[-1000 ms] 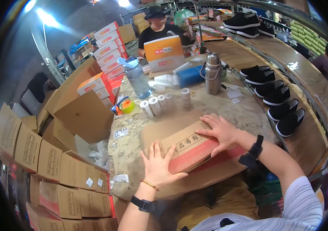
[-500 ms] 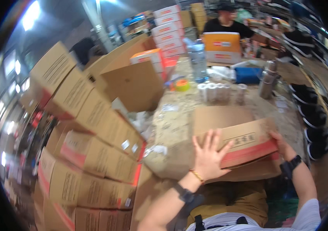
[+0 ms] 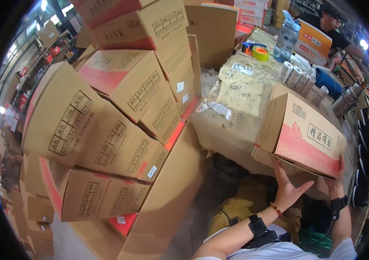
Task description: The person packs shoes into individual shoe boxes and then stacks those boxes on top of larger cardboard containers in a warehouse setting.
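Note:
A brown and red cardboard box (image 3: 310, 134) is tilted at the near edge of the worktable. My right hand (image 3: 336, 177) grips its right end, with fingers up along the side. Under the box's lower front edge is my left hand (image 3: 287, 186), its fingers reaching up to the cardboard and its thumb spread away from it. A loose cardboard flap (image 3: 260, 157) shows beneath the box's left corner. What lies under the box is hidden.
Stacked brown and red boxes (image 3: 106, 125) stand in a large open carton (image 3: 167, 190) at left. On the worktable (image 3: 245, 95) are tape rolls (image 3: 260, 53), a water bottle (image 3: 285, 37), white rolls (image 3: 295, 76) and a steel flask (image 3: 347, 99). Black shoes line the right; a person (image 3: 323, 21) sits opposite.
The view has swung left toward the stacked boxes. The box's printed front has come upright. My left hand has gone from lying on it to beneath its lower edge.

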### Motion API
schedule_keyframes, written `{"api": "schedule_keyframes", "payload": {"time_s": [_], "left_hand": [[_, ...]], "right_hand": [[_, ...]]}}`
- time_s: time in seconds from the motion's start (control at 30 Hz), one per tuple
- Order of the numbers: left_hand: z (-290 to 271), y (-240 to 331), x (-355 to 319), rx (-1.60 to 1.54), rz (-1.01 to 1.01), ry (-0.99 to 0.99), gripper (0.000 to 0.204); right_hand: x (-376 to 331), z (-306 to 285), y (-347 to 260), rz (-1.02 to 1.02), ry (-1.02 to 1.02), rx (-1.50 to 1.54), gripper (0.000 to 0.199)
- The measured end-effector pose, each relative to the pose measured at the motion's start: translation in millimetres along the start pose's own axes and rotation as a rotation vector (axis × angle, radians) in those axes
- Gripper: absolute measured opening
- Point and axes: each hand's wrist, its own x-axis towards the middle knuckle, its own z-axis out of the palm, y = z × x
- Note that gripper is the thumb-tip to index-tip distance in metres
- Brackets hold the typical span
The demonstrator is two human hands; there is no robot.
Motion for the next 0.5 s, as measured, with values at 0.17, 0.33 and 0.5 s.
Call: {"api": "schedule_keyframes", "payload": {"time_s": [0.17,0.33,0.5], "left_hand": [[-15.1,-16.9,6.3,-0.088,-0.165,0.085,0.098],[-151.7,-90.1,4.6,-0.106,-0.6,0.327,0.035],[-297.6,-157.8,-33.6,-0.204,-0.919,0.858,0.026]], "right_hand": [[28.6,24.3,3.2,0.2,0.138,-0.051,0.062],[41.8,46.5,9.2,0.263,0.424,-0.079,0.065],[38.2,37.7,5.5,0.271,0.477,-0.142,0.067]]}}
